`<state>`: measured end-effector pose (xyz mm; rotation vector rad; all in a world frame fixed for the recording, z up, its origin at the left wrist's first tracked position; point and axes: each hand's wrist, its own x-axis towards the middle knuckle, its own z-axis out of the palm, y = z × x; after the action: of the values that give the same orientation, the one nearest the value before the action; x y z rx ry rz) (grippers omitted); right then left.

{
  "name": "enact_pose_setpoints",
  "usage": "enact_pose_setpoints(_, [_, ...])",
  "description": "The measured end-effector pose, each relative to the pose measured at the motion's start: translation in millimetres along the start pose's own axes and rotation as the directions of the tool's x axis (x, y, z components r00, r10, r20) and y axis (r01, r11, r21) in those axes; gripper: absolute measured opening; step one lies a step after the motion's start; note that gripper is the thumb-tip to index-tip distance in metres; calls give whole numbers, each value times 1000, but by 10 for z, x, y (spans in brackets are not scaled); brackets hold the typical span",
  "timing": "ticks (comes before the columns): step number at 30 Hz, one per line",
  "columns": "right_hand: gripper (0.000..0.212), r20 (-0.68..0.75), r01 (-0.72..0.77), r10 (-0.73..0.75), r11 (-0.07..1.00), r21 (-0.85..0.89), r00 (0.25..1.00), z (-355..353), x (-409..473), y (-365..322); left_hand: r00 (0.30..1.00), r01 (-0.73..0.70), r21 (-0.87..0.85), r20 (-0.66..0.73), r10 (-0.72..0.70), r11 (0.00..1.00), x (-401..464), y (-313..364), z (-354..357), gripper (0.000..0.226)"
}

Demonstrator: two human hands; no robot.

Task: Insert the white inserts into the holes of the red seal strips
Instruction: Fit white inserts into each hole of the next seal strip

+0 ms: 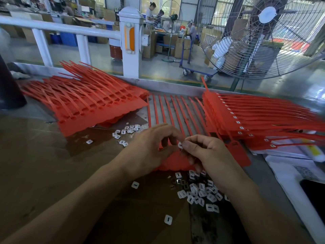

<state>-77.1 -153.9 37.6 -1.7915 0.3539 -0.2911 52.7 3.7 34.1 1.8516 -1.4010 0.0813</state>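
Both hands are curled over the red seal strip sheet, the right hand and left hand pinching one white insert, evidently to be seated in a hole.

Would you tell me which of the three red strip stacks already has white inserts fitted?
The right-hand stack: white inserts show in a row along its heads. The left stack has empty holes, and the hands cover the heads of the middle sheet.
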Motion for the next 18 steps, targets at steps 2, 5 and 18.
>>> enact_pose_setpoints(2, [17,2,3,-3,1000,15,1000,7,0,-14,1000,-12,3,-14,12,1000,9,-6,-10,14])
enact_pose_setpoints(5, [20,-3,24,-24,999,24,1000,25,-7,-34,998,-18,-34,-57,16,999,22,-5,-12,6])
enact_pose_setpoints(18, [19,-29,95,-96,995,-22,995,57,-35,-56,993,-14,-37,-117,10,999,14,3,1,17])
